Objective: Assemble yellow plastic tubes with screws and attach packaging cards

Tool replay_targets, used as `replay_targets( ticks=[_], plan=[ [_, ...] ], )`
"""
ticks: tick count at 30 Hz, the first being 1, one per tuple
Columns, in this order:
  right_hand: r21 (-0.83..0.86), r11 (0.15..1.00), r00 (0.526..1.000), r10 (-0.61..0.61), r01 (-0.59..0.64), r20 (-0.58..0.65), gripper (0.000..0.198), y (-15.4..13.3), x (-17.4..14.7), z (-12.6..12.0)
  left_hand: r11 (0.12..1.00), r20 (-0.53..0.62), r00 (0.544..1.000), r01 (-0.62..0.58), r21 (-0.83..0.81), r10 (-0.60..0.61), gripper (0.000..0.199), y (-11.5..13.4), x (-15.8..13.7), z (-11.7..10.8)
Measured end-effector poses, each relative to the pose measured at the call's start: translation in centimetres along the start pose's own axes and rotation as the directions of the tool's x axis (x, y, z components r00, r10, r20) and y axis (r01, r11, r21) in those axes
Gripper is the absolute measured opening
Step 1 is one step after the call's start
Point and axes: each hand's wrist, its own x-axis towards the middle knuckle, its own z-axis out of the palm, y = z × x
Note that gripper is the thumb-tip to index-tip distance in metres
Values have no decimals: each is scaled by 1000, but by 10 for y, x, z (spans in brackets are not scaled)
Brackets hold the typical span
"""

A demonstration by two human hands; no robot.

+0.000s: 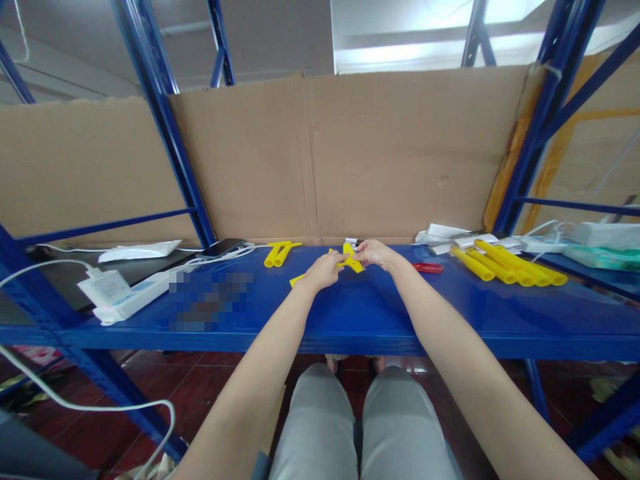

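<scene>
So the person's left hand (326,269) has a yellow tube (297,281) gripped, slanting rightward toward the blue shelf's (365,313) back edge, and the right hand (374,254) pinches the yellow fins (354,259) smack between both.

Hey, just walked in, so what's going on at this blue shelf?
A seated person is handling a yellow plastic piece with both hands over the blue shelf. The left hand holds it, and the right hand's fingers are at its other side; their exact grip is unclear. Two yellow T-shaped pieces lie to the left, and several yellow tubes lie to the right.
</scene>
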Motion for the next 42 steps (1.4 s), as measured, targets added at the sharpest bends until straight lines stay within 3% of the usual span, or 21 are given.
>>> replay_targets(
  ticks=[4,8,20,29,42],
  plan=[
    [82,995,997,45,-51,70,14,0,2,2,1000,-7,1000,-17,1,17,43,2,0,0],
    [160,983,996,84,-89,39,19,0,1,6,1000,-8,1000,-25,19,25,44,6,0,-2],
    [78,994,996,79,-77,-29,23,3,4,7,998,-50,997,-63,-21,62,33,7,-1,-3],
    [254,963,996,87,-89,19,19,8,6,9,990,-45,992,-117,-83,114,31,7,0,0],
    [300,949,993,71,-95,90,18,22,18,3,992,30,992,-125,-31,126,41,13,-2,-1]
  ],
)
